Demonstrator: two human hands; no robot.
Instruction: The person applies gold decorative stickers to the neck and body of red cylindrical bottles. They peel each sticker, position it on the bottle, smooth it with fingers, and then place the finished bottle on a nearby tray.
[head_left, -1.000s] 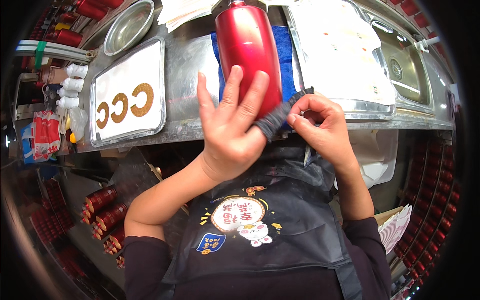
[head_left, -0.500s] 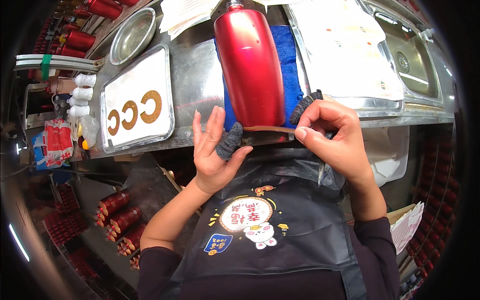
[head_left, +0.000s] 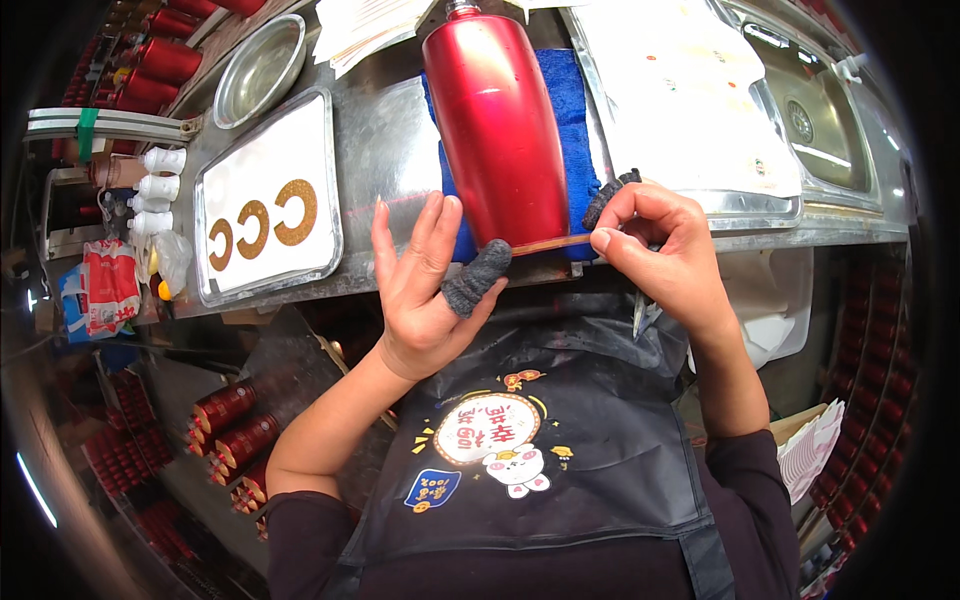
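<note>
A large glossy red bottle (head_left: 500, 130) lies on a folded blue towel (head_left: 572, 110), its neck pointing away from me. Across its near end runs a thin gold-brown strip (head_left: 552, 244). My right hand (head_left: 665, 255) pinches the strip's right end between thumb and forefinger. A slim pointed metal tool (head_left: 638, 315) sticks out below that hand; how it is held is hidden. My left hand (head_left: 425, 270) is open, fingers spread, beside the bottle's near left corner. Its forefinger, in a dark grey knitted finger cover (head_left: 478, 280), rests at the strip's left end. Another dark knitted cover (head_left: 608, 197) is on a right-hand finger.
On the left, a tray (head_left: 325, 235) bears gold C-shaped pieces (head_left: 294, 212), with a metal bowl (head_left: 260, 70) behind it. White sheets (head_left: 690, 110) lie on a tray at right, before a sink (head_left: 835, 150). Several red bottles (head_left: 225, 405) stand below left.
My left hand has shifted slightly right, its covered forefinger now at the strip's left end. The strip's right end has risen slightly with my right hand, which keeps its pinch.
</note>
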